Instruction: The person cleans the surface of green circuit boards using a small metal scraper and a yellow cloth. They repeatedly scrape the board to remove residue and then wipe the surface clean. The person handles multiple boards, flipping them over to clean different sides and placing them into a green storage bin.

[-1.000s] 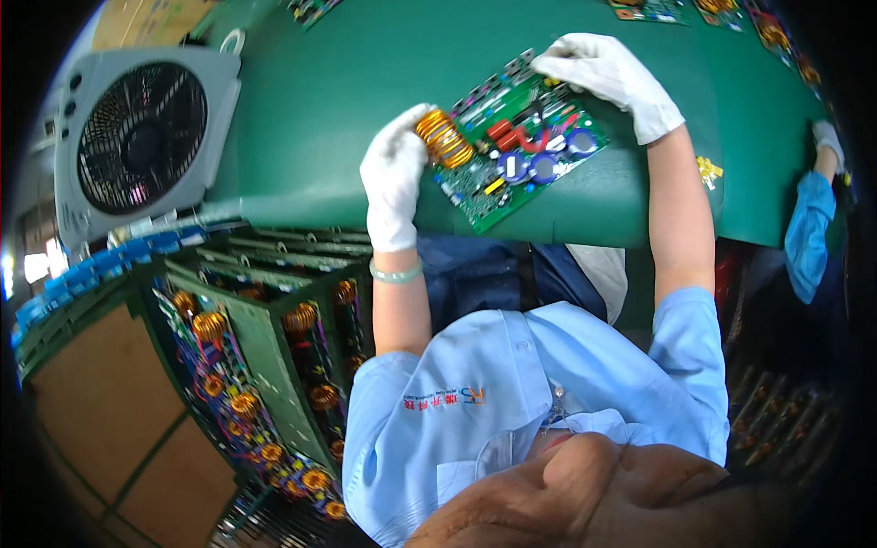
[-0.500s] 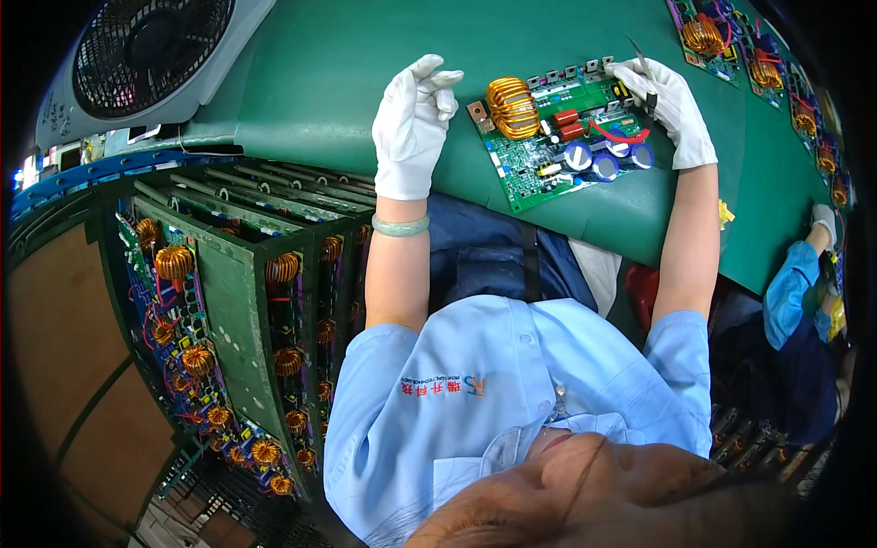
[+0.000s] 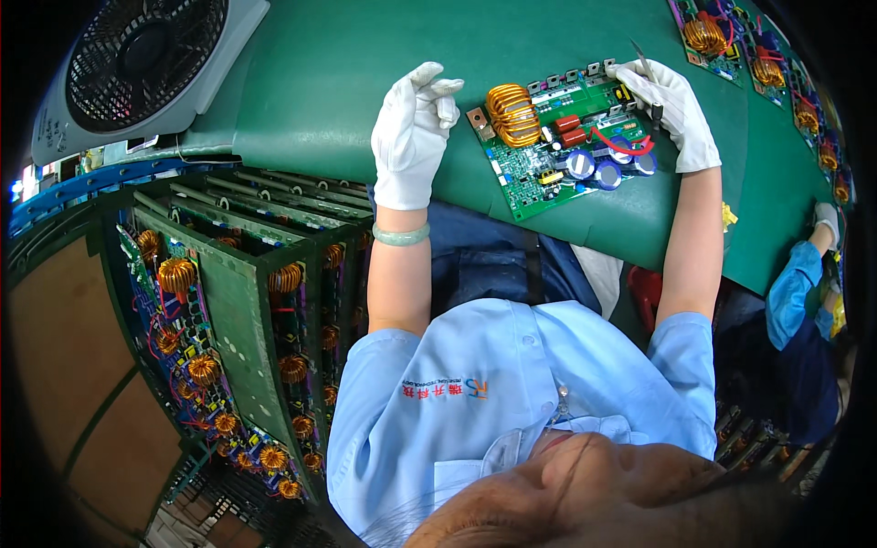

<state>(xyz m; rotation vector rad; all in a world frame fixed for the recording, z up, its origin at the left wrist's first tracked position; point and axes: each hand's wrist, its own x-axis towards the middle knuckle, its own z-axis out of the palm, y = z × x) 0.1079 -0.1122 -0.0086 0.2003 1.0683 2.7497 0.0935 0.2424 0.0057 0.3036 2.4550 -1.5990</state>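
Note:
A green circuit board lies on the green table in front of me. It carries a copper-wound coil, red blocks, several blue-sided round capacitors and a red wire. My right hand, in a white glove, is closed around a slim pointed metal tool with a dark handle; its exact kind is unclear. The fingertips are at the board's far right corner. Left of the board, my left hand, also gloved, is raised with loosely bent fingers apart and nothing in it.
A grey fan stands at the far left. Beside my left arm is a green rack filled with similar boards. More boards line the table's far right edge. A co-worker's sleeve shows at the right.
The circuit board has shifted slightly toward me. The tool in my right hand has moved a little, and my left hand has stayed almost in place.

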